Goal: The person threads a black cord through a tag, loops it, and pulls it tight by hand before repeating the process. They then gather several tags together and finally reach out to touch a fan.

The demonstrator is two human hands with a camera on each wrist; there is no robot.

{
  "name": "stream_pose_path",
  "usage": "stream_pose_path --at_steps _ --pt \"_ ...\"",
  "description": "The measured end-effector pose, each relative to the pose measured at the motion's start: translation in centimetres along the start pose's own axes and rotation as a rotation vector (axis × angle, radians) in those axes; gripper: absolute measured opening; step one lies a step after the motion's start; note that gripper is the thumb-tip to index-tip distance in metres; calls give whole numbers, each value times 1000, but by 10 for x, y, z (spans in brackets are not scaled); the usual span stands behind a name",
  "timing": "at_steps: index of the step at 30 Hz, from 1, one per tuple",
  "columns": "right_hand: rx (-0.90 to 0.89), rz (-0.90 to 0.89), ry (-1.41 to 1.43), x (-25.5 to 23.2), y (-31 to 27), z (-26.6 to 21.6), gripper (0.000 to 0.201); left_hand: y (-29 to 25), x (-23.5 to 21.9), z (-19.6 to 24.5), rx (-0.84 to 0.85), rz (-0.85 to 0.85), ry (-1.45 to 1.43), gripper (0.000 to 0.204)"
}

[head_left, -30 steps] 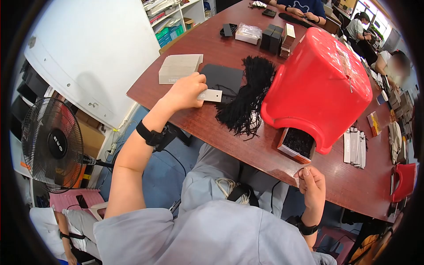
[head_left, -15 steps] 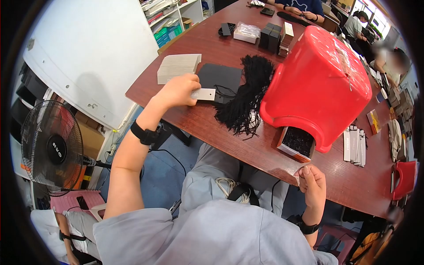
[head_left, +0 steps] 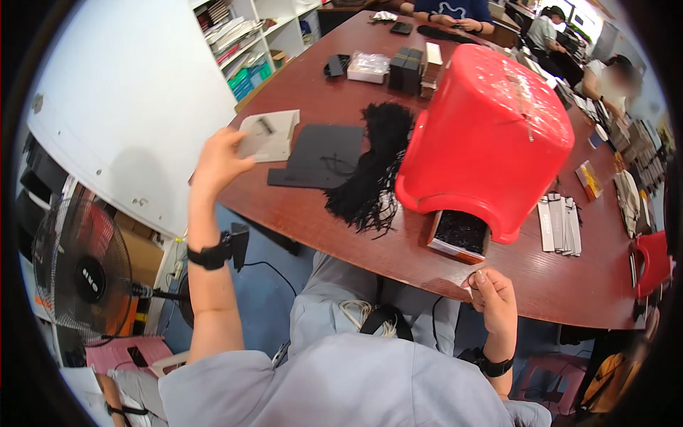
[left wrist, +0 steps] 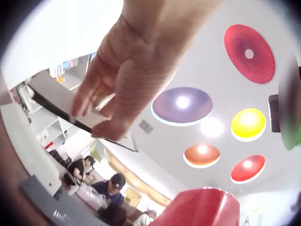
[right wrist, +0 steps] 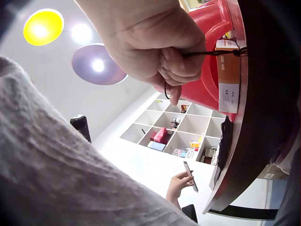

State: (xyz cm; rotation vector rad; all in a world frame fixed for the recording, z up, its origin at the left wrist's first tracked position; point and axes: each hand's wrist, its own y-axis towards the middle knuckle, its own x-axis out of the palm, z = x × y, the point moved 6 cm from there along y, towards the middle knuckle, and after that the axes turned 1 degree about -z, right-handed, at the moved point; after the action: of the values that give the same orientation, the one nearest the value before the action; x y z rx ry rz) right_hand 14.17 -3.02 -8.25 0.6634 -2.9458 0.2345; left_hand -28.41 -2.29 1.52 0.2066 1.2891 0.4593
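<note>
My left hand [head_left: 222,158] pinches a pale flat card [head_left: 249,141] between thumb and fingers, at the left end of the table. The card [left wrist: 61,100] shows thin and dark-edged in the left wrist view. Behind it lies a stack of pale cards [head_left: 283,128]. To its right are flat black cards [head_left: 327,146] with a thin black cord on top, and a bundle of black cords [head_left: 377,160]. At the front edge, my right hand [head_left: 496,295] grips a thin black cord [right wrist: 204,53], which runs from the fingers to the table edge.
An upturned red stool [head_left: 484,142] stands over part of a box of small black pieces [head_left: 459,233]. Several pale tags [head_left: 560,224] lie to its right. Black boxes [head_left: 405,70] and a white box [head_left: 368,67] stand at the back. A fan [head_left: 89,274] is at left.
The left hand has moved left from the black cards to the pale stack. The pale tag it held over the black cards no longer shows there. The right hand keeps its grip.
</note>
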Motion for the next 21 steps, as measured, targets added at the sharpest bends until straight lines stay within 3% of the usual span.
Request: stream_pose_path --at_steps 1,5,9,11,13,14,15,17,21 --pt "-13 14 -1 -2 -1 -1 23 -4 -9 -6 -61 25 134 29" --pt "-21 -18 10 -2 -1 -1 22 -13 -10 -27 -149 116 31 26" --pt "10 -7 -10 1 1 0 23 -12 13 2 -19 -14 -344 26" --pt "10 -17 -10 6 2 1 24 -15 34 9 -143 -116 -625 22" --pt "-14 11 -6 8 3 0 25 -20 33 36 -110 -73 -772 19" --pt "-13 5 -7 8 3 1 25 -23 44 33 -7 -50 -671 24" --pt "-9 0 1 7 2 2 25 -28 53 31 -73 -97 -559 31" --pt "-2 -3 8 6 2 2 26 -37 77 21 -97 -55 -658 38" --pt "-38 26 -16 4 1 -4 25 -48 75 30 -92 -25 -667 34"
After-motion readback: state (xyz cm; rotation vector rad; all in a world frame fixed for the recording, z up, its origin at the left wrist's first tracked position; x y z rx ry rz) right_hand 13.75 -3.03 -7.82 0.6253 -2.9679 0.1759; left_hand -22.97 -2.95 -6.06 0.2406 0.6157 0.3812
